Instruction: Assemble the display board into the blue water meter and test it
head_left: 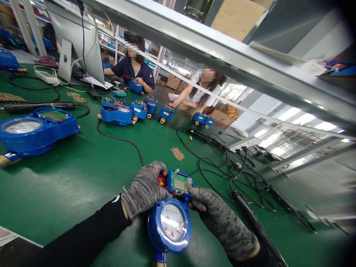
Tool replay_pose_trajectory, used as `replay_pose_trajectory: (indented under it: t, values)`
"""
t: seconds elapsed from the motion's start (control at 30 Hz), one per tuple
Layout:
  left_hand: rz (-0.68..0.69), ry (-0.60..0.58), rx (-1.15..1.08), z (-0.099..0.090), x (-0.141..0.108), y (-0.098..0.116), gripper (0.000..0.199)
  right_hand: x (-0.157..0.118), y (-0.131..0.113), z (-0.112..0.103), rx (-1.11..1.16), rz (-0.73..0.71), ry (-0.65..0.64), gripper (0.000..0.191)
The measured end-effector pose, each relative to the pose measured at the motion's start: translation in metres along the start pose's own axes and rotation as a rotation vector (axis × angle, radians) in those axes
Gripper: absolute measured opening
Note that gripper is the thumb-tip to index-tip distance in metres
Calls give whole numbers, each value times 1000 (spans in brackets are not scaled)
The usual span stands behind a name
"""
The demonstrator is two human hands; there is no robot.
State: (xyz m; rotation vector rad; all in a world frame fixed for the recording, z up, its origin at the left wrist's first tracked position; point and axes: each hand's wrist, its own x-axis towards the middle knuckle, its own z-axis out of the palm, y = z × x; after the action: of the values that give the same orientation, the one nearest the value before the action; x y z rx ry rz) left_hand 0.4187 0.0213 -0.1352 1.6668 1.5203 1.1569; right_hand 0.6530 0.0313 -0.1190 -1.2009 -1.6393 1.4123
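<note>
I see the brass end point(160, 264) of the held meter point(170, 222) cut off below; a distant white label point(137, 110) is illegibly small.

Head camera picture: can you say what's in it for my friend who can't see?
A grey-gloved right grip holds the small screen box of a blue meter, while the gloved left grip is at its red wires. The green table also has more blue meters, black cables and tiny gold-coloured pieces, with two people on the far side.

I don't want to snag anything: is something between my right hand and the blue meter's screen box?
Nothing visible. Your right hand touches the screen box at its right edge; the black cables lie beyond.
</note>
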Motion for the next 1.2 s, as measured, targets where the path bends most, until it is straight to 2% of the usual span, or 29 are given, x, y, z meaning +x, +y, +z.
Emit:
replay_pose_trajectory:
  t: [0.1,0.23,0.33,0.4,0.47,0.53,0.63,0.7,0.83,0.93,1.07,1.2]
  values:
    - [-36,-16,17,2,2,3,50,0,7,-4,9,43,2,29]
    - [-72,-29,6,0,2,5,49,-1,9,-5,-49,-33,27,29]
    - [-56,-128,-93,-8,1,1,54,2,-2,3,-61,-52,40,33]
    - [-32,-235,-191,-15,-2,-3,66,5,-11,9,-57,-43,16,38]
    - [-2,-271,-258,-19,-5,-5,79,7,-17,12,-56,-43,-15,40]
    - [73,-190,-220,-19,-9,-4,83,7,-18,12,-95,-93,-28,33]
    - [271,0,-11,-12,-14,2,68,3,-11,8,-177,-173,-11,30]
    - [390,82,115,-6,-16,6,57,0,-4,4,-201,-204,11,28]
    - [540,236,303,6,-17,11,50,-5,1,-1,-288,-259,27,23]
    - [584,320,407,13,-18,16,54,-6,-2,-1,-313,-260,35,26]
    - [552,367,488,22,-20,20,60,-7,-11,2,-317,-304,60,26]
    - [540,398,485,25,-21,19,60,-8,-6,1,-257,-249,101,24]
